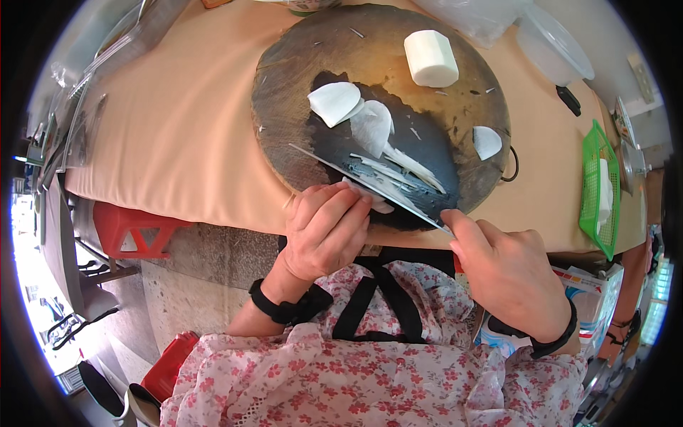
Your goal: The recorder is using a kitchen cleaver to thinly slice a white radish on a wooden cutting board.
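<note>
A round wooden chopping board (469, 101) with a dark wet patch lies in front of me. My right hand (504, 267) grips the handle of a kitchen knife (373, 188); its blade slants up to the left, low over the board. Against the blade's near side, my left hand (331, 229) presses white vegetable slices (381, 205), mostly hidden by the fingers. Thin white strips (411, 168) lie beyond the blade. Thin white slices (335, 102) overlap near the middle, and a single slice (487, 142) rests at the right. A thick peeled piece of white vegetable (431, 58) sits at the far right.
A cloth-covered table (187, 133) bears the board. To the right are a green plastic basket (591, 197) with white pieces, a black object (568, 100) and a translucent plastic bowl (552, 45). Clear plastic bags (480, 18) are behind. A red stool (128, 227) stands at lower left.
</note>
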The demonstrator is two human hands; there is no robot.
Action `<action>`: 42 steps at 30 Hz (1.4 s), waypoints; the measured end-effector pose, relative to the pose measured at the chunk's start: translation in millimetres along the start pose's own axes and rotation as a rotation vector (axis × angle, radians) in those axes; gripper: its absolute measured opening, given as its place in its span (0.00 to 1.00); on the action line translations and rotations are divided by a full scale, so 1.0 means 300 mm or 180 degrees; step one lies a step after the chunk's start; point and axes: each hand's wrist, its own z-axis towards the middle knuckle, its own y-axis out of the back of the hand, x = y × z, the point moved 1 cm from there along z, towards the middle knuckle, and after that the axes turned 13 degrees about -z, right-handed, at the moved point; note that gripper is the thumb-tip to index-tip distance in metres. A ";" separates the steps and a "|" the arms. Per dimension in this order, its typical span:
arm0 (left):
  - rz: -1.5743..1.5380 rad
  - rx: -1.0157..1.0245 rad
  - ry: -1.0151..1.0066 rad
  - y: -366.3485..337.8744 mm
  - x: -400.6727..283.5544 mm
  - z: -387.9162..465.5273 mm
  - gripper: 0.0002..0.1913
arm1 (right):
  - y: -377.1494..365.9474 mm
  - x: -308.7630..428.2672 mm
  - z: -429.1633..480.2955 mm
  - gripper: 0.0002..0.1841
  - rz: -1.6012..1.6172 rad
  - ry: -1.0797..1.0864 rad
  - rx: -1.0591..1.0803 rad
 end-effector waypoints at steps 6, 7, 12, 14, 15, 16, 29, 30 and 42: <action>-0.0075 -0.0003 0.0002 0.001 0.005 -0.005 0.16 | 0.029 0.009 -0.038 0.17 0.0033 -0.0192 0.0152; -0.0076 0.0009 0.0010 0.002 0.004 -0.005 0.16 | 0.026 0.009 -0.038 0.17 0.0033 -0.0182 0.0151; -0.0033 0.0053 0.0057 0.004 0.001 -0.003 0.16 | 0.008 0.005 -0.045 0.18 0.0024 -0.0087 0.0113; -0.0049 0.0065 0.0044 0.004 0.003 -0.003 0.17 | 0.006 0.006 -0.045 0.18 0.0023 -0.0093 0.0112; -0.0047 0.0065 0.0044 0.003 0.002 -0.004 0.17 | 0.005 0.006 -0.045 0.19 0.0022 -0.0096 0.0111; -0.0032 0.0055 0.0076 0.002 0.000 -0.006 0.17 | 0.003 0.006 -0.045 0.19 0.0023 -0.0095 0.0110; 0.0038 0.0228 0.0153 0.016 -0.001 -0.010 0.15 | -0.016 0.017 -0.041 0.24 -0.0400 0.0291 -0.0325; 0.0040 0.0226 0.0156 0.016 -0.001 -0.007 0.15 | -0.024 0.013 -0.039 0.26 -0.0458 0.0417 -0.0555; -0.0091 0.0024 0.0076 0.007 0.002 0.004 0.16 | 0.007 0.040 0.116 0.16 0.0084 0.0344 -0.0155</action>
